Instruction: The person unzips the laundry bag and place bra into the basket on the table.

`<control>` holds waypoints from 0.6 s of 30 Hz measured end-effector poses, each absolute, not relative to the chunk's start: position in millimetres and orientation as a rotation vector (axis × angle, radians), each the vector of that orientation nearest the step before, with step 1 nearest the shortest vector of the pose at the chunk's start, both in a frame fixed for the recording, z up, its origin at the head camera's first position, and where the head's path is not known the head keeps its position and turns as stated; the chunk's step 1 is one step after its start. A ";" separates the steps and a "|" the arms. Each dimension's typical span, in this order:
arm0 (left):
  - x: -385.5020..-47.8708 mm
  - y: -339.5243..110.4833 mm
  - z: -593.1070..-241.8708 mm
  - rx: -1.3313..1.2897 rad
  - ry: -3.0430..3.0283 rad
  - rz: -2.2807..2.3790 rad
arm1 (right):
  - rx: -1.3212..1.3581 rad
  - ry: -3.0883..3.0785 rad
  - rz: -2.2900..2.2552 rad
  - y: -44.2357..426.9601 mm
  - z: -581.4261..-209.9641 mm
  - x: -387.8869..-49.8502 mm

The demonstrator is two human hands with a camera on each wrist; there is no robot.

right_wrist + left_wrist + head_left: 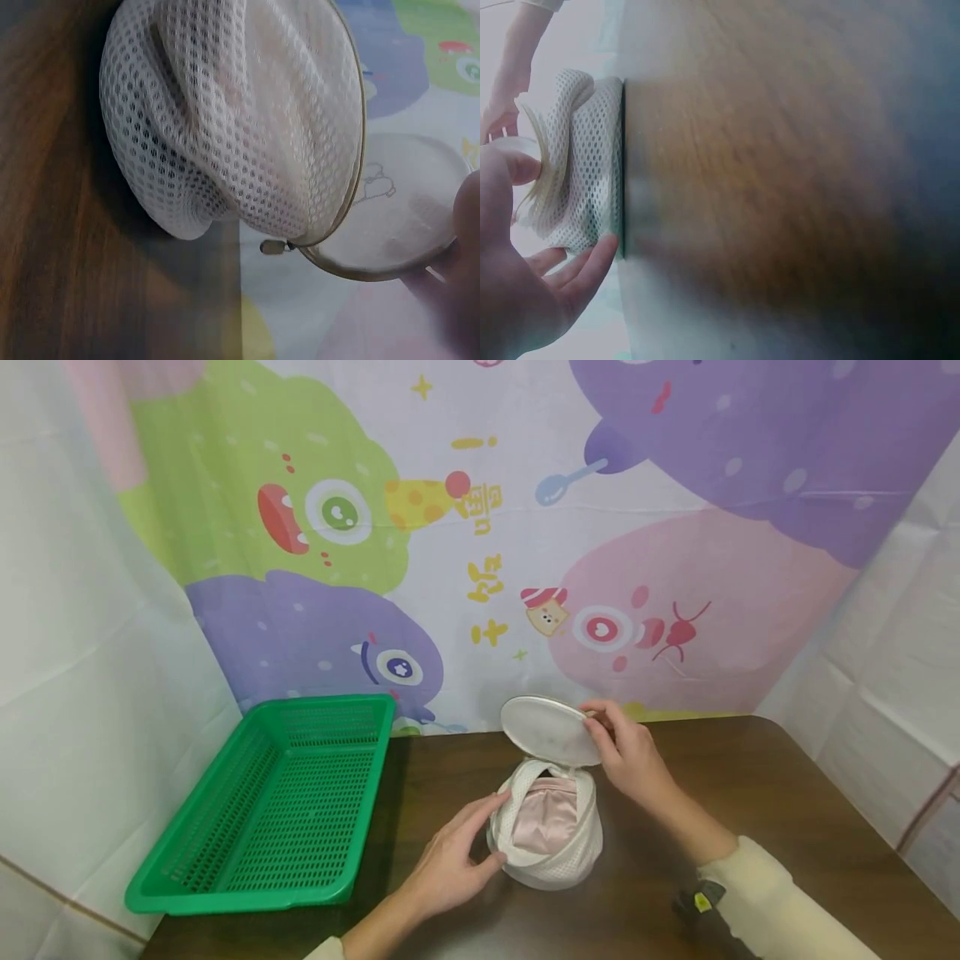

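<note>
A cartoon-monster backdrop (495, 552) hangs behind a dark wooden tabletop (787, 777). On the left, a green perforated basket (240, 902) sits on it. Just right of that, a person's left hand (453, 860) rests against the bag's left side, thumb and fingers spread apart. The white mesh bag (590, 839) stands at the centre, its mouth open, smooth pink fabric (546, 817) inside. The bag looks light and soft, its wall likely to fold under pressure; the rim or base should give a firmer hold. The fabric seems thin and slippery, best pinched in a bunch. Tilted up at the far side, the round lid (551, 731) looks stiffer, easiest held by its edge. There, the right hand's (630, 756) fingers pinch its right edge.
</note>
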State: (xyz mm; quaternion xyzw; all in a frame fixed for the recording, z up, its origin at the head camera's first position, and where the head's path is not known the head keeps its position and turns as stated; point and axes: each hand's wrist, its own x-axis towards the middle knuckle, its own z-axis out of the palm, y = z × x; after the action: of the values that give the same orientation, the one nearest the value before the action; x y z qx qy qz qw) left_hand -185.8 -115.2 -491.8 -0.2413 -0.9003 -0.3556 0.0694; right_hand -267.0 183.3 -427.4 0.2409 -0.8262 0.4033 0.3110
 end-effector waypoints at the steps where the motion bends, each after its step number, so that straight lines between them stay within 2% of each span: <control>1: -185.8 -115.2 -491.6 -0.728 -2.712 -1.065 | 0.609 -2.194 1.075 184.2 -427.6 -268.3; 18: -184.7 -116.0 -486.4 -0.733 -2.738 -1.062 | 0.294 -2.480 1.151 199.6 -434.6 -277.9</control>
State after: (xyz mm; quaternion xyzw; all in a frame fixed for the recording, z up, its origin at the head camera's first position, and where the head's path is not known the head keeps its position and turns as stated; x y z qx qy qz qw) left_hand -184.7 -116.0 -486.4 -0.2419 -0.9030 -0.3504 0.0572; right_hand -277.9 199.6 -434.6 0.1050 -0.8846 0.4105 0.1948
